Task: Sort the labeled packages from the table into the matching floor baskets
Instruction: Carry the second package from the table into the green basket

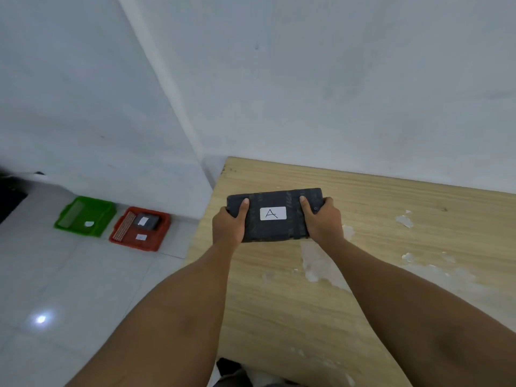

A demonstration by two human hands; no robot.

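Observation:
A dark package [275,227] with a white label marked "A" lies near the left end of the wooden table [391,275]. My left hand [227,224] grips its left end and my right hand [324,219] grips its right end, thumbs on top. On the floor to the left stand a green basket [104,216] with a small white label inside, and an orange-red basket [163,233] that holds another dark labeled package [148,221] and a white label.
White walls meet in a corner just behind the table's left end. The floor is pale tile with a bright light reflection [41,319]. A dark object [8,196] sits at the far left edge. The tabletop has worn, peeled patches [318,263].

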